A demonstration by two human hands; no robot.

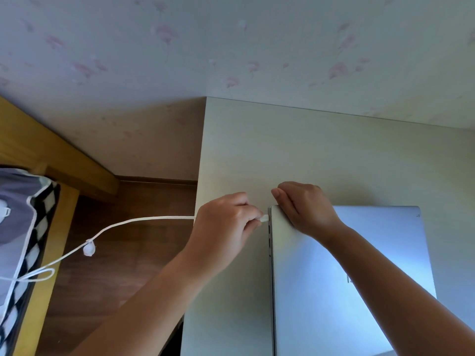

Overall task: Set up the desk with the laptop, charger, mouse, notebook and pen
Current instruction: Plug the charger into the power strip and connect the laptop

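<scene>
Head view: left hand point(226, 222) pinches white charger plug point(264, 218) at far-left edge of closed silver laptop point(359, 278) on pale counter point(257, 150), right hand point(303, 206) flat, fingers extended, on lid, likely bracing it against insertion.

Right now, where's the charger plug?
In the head view, the charger plug is pinched in the left hand, at the closed laptop far-left corner, beside the right hand.

We look down and forward from a single head-worn wide-angle camera, close above the pale wood-grain desk point(257, 150) and closed silver laptop point(334, 291), with floral wallpapered wall point(180, 47) ahead and brown wooden floor point(123, 253) at left.
</scene>
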